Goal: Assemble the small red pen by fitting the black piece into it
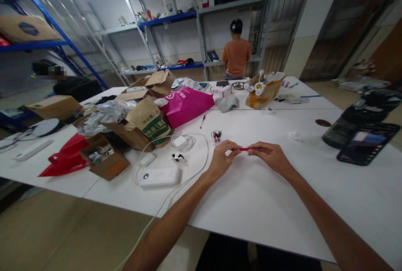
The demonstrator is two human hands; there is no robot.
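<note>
My left hand (223, 157) and my right hand (269, 155) meet above the white table, fingertips pinched from either side on a small red stick (244, 149). Only its short middle part shows, and its exact kind cannot be made out. Just beyond my left hand stands a small clear cup (216, 138) with several dark and red slim items in it. A dark pen (202, 121) lies farther back on the table.
Left of my hands are a white power bank (160, 177), a looped white cable (188, 142) and an opened cardboard box (105, 158). Behind lies a magenta bag (188, 105). At right, a phone (367, 143) leans on a dark stand. A person (236, 53) stands by the shelves.
</note>
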